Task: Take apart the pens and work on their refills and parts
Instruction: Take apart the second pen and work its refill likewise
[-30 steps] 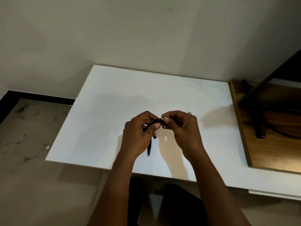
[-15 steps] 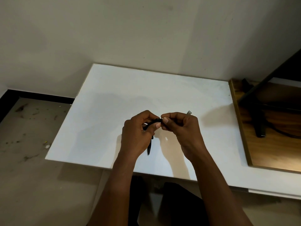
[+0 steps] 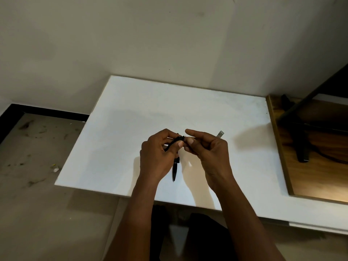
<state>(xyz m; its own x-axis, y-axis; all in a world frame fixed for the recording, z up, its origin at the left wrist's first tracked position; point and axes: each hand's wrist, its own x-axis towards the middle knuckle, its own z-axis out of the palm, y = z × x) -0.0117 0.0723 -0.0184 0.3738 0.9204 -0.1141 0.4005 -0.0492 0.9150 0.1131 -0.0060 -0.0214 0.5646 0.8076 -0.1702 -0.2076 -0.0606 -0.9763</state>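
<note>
Hands meet above the middle of the white board (image 3: 131, 110). Your left hand (image 3: 157, 155) curls round a bent black pen part (image 3: 174, 142), with the thumb pressed on it. Your right hand (image 3: 209, 153) lifts its index finger straight, while the thumb and other fingers curl at the right end of that part. Whether they actually pinch it cannot be told from this view. A second black pen piece (image 3: 175, 170) pokes out below your left hand, tip toward the near edge; held or lying flat is unclear. A grey piece (image 3: 220, 133) shows just past your right hand on its far side, and the same doubt applies.

By my judgement, the black part looks flexed, so bending it further could snap it or let it spring free. Anything small that comes loose, such as a spring or a tip, could skip across the smooth board. It could then drop over the near or left edge to the floor (image 3: 37, 185), where scattered specks would hide it. A thin refill could kink or smear ink under a hard pinch.

Your board is plain and white, with its far edge against a pale wall (image 3: 131, 44). Just beside it on the right lies a wooden surface (image 3: 320, 181) bearing a black stand (image 3: 302, 151). On the left, the dull floor meets a black skirting (image 3: 47, 111).
</note>
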